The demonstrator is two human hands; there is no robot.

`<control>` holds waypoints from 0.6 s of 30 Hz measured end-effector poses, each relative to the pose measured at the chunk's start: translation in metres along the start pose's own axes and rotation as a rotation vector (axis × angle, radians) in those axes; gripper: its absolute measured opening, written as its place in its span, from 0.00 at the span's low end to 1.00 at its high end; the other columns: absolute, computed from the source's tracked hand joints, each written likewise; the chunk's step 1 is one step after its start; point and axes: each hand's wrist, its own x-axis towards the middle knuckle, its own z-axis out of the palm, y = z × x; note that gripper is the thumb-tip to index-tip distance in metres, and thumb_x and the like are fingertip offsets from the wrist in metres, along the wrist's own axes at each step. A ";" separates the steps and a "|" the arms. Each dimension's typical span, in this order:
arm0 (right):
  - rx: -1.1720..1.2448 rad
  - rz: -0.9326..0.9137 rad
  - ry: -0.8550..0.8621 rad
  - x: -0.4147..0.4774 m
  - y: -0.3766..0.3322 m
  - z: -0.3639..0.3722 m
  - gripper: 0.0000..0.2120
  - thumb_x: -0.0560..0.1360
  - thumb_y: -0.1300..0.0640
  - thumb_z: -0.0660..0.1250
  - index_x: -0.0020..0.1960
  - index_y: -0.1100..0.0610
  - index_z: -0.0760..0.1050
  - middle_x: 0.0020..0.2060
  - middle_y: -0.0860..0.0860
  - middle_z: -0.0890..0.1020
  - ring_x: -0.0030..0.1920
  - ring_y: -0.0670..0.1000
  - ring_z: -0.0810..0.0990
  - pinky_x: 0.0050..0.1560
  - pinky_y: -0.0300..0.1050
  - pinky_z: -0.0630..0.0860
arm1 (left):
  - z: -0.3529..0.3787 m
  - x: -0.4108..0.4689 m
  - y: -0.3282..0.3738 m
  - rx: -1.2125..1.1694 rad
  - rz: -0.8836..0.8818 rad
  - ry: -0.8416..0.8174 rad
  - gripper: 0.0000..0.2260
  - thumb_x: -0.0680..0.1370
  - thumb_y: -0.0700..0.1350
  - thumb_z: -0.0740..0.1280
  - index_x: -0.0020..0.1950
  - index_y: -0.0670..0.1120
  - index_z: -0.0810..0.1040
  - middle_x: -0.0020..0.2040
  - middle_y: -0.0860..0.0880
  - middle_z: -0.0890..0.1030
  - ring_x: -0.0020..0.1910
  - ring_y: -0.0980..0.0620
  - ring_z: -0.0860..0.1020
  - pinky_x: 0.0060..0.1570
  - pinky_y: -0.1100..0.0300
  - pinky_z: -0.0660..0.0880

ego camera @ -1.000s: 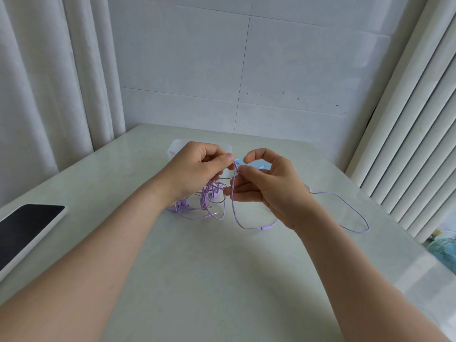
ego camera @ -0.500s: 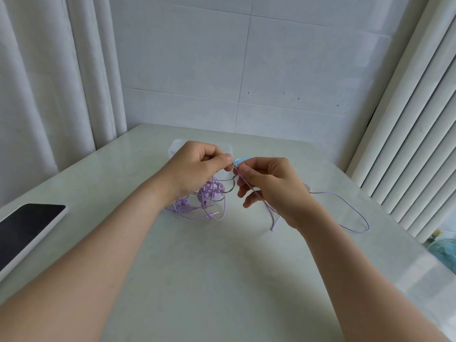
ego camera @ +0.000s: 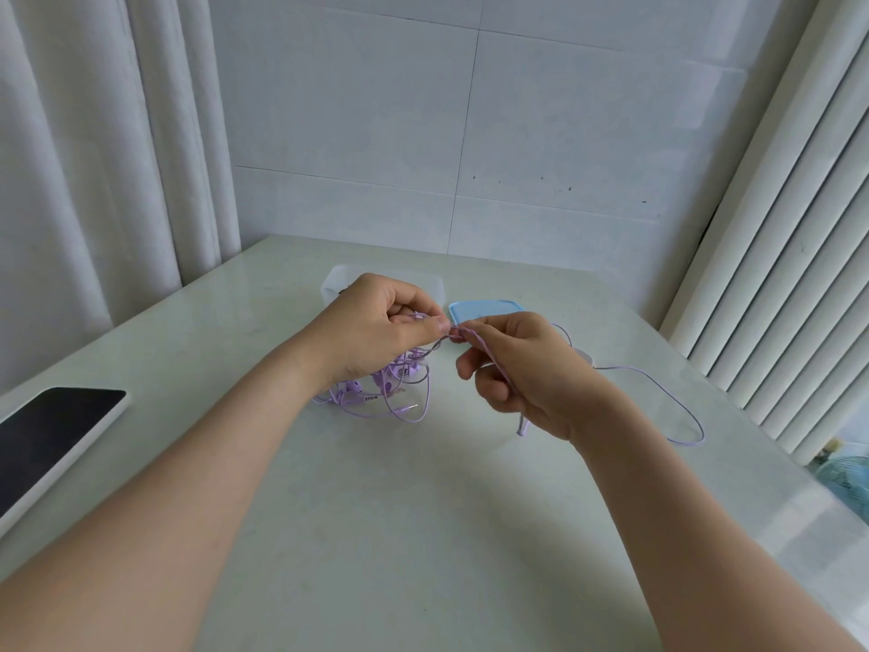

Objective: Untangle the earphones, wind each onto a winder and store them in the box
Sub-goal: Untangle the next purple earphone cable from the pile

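A tangle of purple earphones point(ego camera: 385, 392) lies on the pale table point(ego camera: 423, 534), partly hidden under my left hand point(ego camera: 376, 331). That hand pinches a strand of the cord between thumb and forefinger, just above the tangle. My right hand point(ego camera: 522, 374) pinches the same cord right beside it, fingertips nearly touching. One loose loop of purple cord point(ego camera: 658, 392) trails away to the right behind my right wrist. A clear plastic box point(ego camera: 338, 280) stands behind my left hand, and its light blue lid point(ego camera: 484, 310) lies beside it. I cannot make out a winder.
A dark-screened phone in a white case point(ego camera: 51, 440) lies at the table's left edge. White curtains hang on the left, a tiled wall stands behind, and vertical blinds run along the right side. A small white object point(ego camera: 585, 357) peeks out behind my right hand.
My right hand has drawn the cord through, so the hanging loop below it has shortened to a short end. Both hands stay pinched close together above the tangle.
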 end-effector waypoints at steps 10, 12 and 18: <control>-0.068 -0.100 0.089 -0.002 -0.002 -0.007 0.10 0.76 0.54 0.78 0.48 0.62 0.85 0.31 0.55 0.77 0.24 0.51 0.62 0.27 0.40 0.57 | 0.005 0.002 -0.002 0.020 -0.026 0.048 0.05 0.79 0.48 0.75 0.45 0.48 0.86 0.40 0.39 0.84 0.37 0.52 0.75 0.43 0.54 0.73; -0.097 -0.113 0.093 -0.002 -0.001 -0.007 0.04 0.76 0.59 0.77 0.47 0.60 0.86 0.30 0.56 0.79 0.24 0.51 0.63 0.28 0.40 0.58 | 0.007 0.002 -0.002 0.004 -0.058 0.081 0.06 0.78 0.48 0.75 0.43 0.47 0.86 0.35 0.44 0.82 0.34 0.53 0.74 0.42 0.56 0.73; -0.158 -0.060 0.022 -0.002 0.000 -0.004 0.06 0.79 0.62 0.72 0.54 0.55 0.86 0.31 0.57 0.81 0.24 0.52 0.65 0.28 0.41 0.60 | 0.007 0.004 -0.002 -0.039 -0.084 0.109 0.07 0.81 0.46 0.72 0.46 0.44 0.86 0.37 0.49 0.85 0.34 0.53 0.78 0.41 0.59 0.77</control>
